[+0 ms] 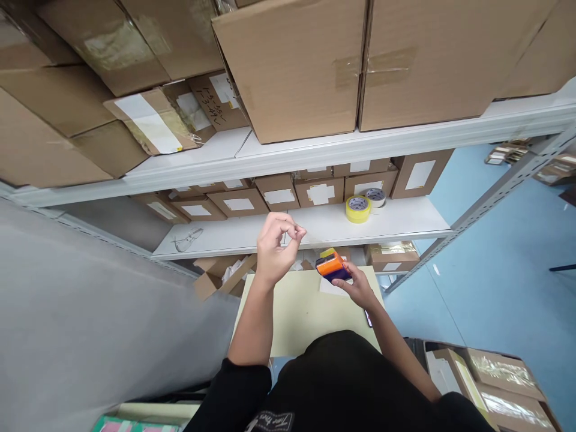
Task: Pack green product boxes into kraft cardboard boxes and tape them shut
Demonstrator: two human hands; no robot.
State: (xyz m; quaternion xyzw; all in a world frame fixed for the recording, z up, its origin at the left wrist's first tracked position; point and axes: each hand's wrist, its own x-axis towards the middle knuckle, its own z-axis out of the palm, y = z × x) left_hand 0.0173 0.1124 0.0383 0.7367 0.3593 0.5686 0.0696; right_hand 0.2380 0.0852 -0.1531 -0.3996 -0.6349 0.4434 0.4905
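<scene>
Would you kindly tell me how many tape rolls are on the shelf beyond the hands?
2: a yellow roll and a paler roll just beyond it to the right. Others may be hidden from view.

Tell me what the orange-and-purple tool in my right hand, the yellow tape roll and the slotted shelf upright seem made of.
The orange-and-purple tool looks like hard plastic, given its bright, molded-looking body. The yellow tape roll is probably plastic film, its side smooth and evenly coloured. The slotted shelf upright is likely painted metal: pale grey, with regular punched slots.
</scene>
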